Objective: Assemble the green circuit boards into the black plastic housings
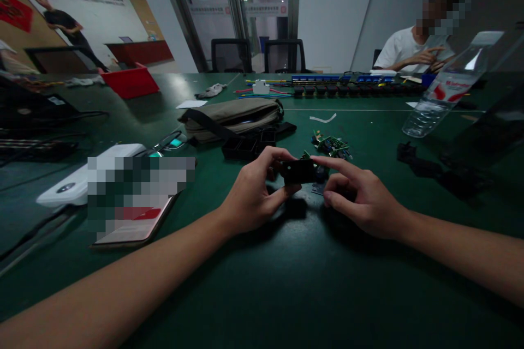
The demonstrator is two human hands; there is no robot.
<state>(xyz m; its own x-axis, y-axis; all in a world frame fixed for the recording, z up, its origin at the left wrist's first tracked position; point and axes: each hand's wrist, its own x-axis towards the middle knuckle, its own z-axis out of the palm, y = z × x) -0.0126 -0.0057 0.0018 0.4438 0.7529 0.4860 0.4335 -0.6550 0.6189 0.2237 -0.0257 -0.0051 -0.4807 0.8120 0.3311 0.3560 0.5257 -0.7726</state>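
Observation:
A small black plastic case [300,172] is pinched between the thumb and fingers of my left hand [251,193], just above the table. At its upper right corner, the outstretched index fingertip of my right hand [366,196] touches the case; the thumb and other fingers are curled below, apart from it, with nothing visible in them. Behind the case lies a small pile of green circuit boards [332,145], partly hidden by my hands. Several black open-topped cases [249,144] stand beyond my left hand. What is inside the held case does not show.
An olive pouch [233,117] lies beyond the cases. To the left are a phone [141,223], a white device [77,180] and cables. A water bottle [446,92] stands tilted in view at right, near a dark strap-like object [442,169]. A person [409,52] sits across the green table [262,294].

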